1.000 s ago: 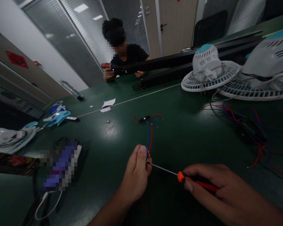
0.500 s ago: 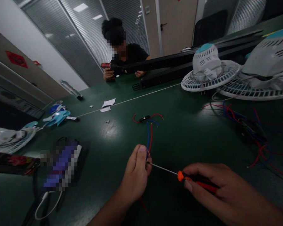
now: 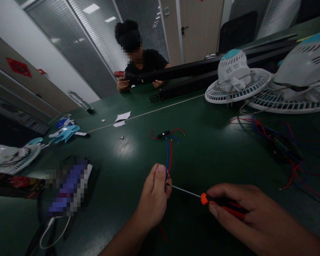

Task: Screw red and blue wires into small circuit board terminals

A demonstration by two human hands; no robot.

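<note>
My left hand (image 3: 154,196) is closed in a pinch on a small part that its fingers hide; a blue wire (image 3: 166,153) and a red wire (image 3: 171,152) run from it up the table. My right hand (image 3: 245,217) grips a screwdriver with an orange-and-black handle (image 3: 224,207). Its thin metal shaft (image 3: 184,191) points left, with the tip at my left fingertips. Farther up, the wires reach a small black part (image 3: 163,134) with short red and blue leads.
On the dark green table (image 3: 208,153), white fan housings (image 3: 236,80) and loose red and blue wires (image 3: 277,142) lie at the right. Fan parts (image 3: 13,156) and a blurred item (image 3: 69,185) lie at the left. A person opposite holds a red power tool (image 3: 121,74) against a long black strip.
</note>
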